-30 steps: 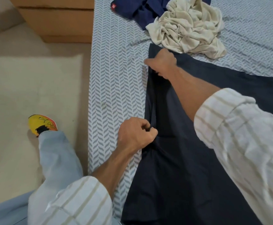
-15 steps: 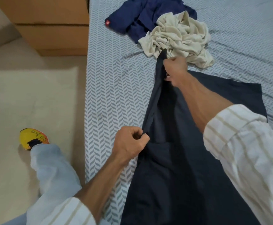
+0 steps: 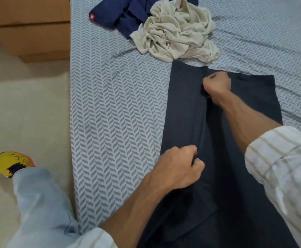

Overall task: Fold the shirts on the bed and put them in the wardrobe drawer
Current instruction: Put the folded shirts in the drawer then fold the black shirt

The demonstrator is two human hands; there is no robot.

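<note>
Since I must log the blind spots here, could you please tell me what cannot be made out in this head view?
- Dark shirt: its near end is cut off by the bottom edge; both arms cover parts.
- Blue shirt: partly under the cream shirt, cut off by the top edge.
- Left hand and right hand: fingertips in each grip hidden by knuckles.
- Wardrobe drawer: not identifiable.

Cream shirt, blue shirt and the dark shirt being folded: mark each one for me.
cream shirt [image 3: 176, 33], head view, middle of the crumpled heap
blue shirt [image 3: 114, 14], head view, sleeve near the red logo
dark shirt [image 3: 183, 108], head view, folded-over left panel
</note>
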